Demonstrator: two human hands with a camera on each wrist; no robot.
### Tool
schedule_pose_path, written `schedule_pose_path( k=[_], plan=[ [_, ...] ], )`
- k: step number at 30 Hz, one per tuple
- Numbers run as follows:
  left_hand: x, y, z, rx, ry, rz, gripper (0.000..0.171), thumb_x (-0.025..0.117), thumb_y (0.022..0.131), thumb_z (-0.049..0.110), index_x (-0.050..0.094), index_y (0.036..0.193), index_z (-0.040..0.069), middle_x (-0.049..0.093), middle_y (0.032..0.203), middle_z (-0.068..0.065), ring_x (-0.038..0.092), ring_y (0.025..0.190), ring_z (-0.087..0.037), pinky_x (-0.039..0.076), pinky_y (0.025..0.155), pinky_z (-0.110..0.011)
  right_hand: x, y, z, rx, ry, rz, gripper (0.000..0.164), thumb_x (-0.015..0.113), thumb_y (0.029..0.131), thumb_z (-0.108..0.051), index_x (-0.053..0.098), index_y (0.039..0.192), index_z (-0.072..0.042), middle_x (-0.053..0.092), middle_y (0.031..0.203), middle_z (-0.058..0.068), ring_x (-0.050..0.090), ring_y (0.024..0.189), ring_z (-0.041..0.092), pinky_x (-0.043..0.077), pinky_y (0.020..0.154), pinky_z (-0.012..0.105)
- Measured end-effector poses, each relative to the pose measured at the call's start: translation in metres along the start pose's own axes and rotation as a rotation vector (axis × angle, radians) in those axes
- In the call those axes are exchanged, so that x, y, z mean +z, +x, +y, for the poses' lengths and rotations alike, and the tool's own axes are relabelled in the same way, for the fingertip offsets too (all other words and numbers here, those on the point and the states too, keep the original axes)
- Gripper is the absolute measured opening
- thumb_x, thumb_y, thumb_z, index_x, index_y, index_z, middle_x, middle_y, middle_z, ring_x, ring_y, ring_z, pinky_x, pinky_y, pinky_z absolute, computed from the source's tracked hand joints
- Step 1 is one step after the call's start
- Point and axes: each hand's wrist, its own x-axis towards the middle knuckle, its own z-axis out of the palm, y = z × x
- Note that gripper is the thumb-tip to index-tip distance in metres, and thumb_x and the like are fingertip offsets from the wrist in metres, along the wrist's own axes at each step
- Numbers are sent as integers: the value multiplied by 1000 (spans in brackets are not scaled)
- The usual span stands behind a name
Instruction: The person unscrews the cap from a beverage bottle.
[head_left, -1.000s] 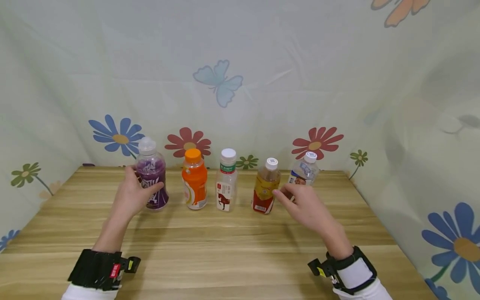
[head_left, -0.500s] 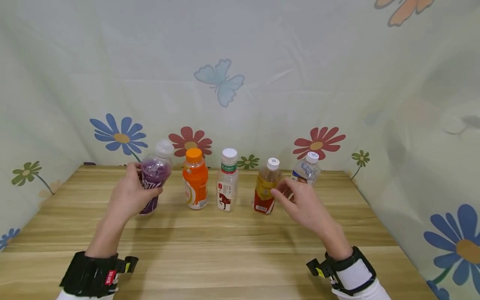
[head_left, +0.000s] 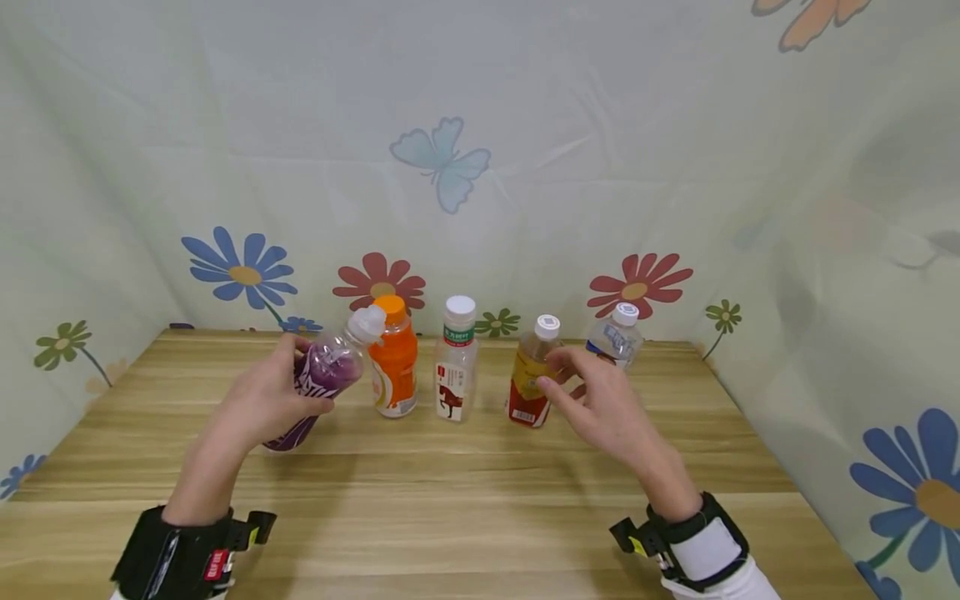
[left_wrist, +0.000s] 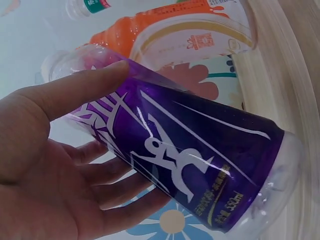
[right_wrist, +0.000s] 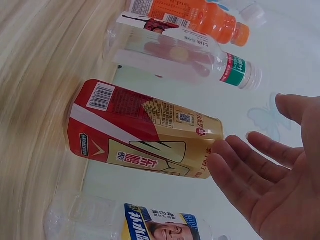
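Observation:
A purple drink bottle with a clear cap leans to the right in my left hand. In the left wrist view, the thumb lies across its upper part and the fingers are behind it. My right hand is beside a red and gold drink bottle with a white cap, which stands upright. In the right wrist view, its fingers are loosely bent near the bottle's upper end, the thumb well apart; whether they touch it I cannot tell. An orange drink bottle stands close to the tilted purple bottle's cap.
A clear bottle with a horse label and white cap stands mid-row. Another clear bottle with a blue label is at the right, partly behind my right hand. The wooden table ends at a flower-printed cloth.
The purple bottle has gone from upright to tilted, its cap swinging right toward the orange bottle and its base moving nearer. The right hand's fingers have shifted slightly over the red and gold bottle.

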Motion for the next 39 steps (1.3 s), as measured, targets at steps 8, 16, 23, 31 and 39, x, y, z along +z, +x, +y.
schedule_pose_path(
  k=[8,16,23,31,39],
  plan=[
    [0,-4,10,35,29,-63,86,91,79,27,39,139,-6,57,129,-34,58,113,-50,49,92,-67,2,2,-3,8,29,-30,37,69,101,-29,63,128,-4,68,116,9,65,102,25,59,75,38],
    [5,-6,18,52,16,-99,83,91,79,28,41,137,-4,59,128,-31,60,110,-46,52,90,-64,7,2,-7,16,63,-41,37,70,100,-27,63,128,-4,68,116,7,64,100,19,60,76,36],
    [22,-9,28,109,43,-120,81,94,75,30,46,133,-1,64,123,-25,64,105,-39,54,89,-60,10,-1,-11,15,69,-56,39,70,100,-28,62,129,-4,67,120,9,64,99,18,60,77,42],
    [38,-9,44,159,55,-77,81,94,76,24,46,136,-1,64,125,-22,63,110,-39,51,96,-59,15,2,-20,-19,102,-86,37,70,100,-24,61,128,-2,68,117,13,66,98,19,60,77,33],
    [54,-9,57,214,132,-63,77,95,74,28,49,129,0,66,118,-17,65,104,-33,54,94,-53,23,6,-28,-40,113,-85,42,72,99,-25,59,135,-7,67,115,7,65,89,16,59,71,36]
  ],
)
